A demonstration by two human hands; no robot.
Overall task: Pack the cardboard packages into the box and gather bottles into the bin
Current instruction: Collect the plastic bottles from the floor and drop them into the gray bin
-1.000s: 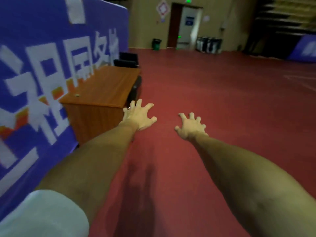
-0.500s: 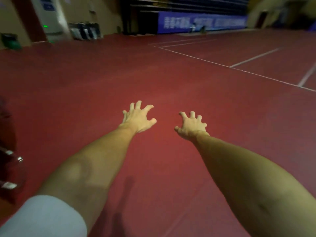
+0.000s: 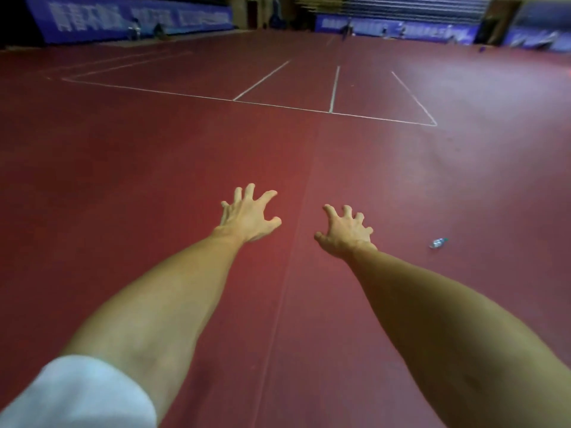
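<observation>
One bottle (image 3: 438, 243) lying on red floor (image 3: 154, 180), off to right of right hand (image 3: 345, 231), long axis slanting up-right. Left hand (image 3: 248, 216) farther. Both hands empty, fingers spread, slightly clawed.

**Two empty hands reaching over a red court floor**

I am seeing two bare arms stretching forward above a dark red floor (image 3: 154, 180). The left hand (image 3: 247, 219) and right hand (image 3: 344, 234) are hovering side by side and apart, with fingers spreading and bending like claws. A white sleeve (image 3: 77, 396) is showing at lower left. A small plastic bottle (image 3: 438, 243) is lying on its side on the floor, right of the right hand. White court lines (image 3: 333, 88) are crossing the floor farther off, and blurred blue banners (image 3: 139, 17) are lining the far wall.
</observation>
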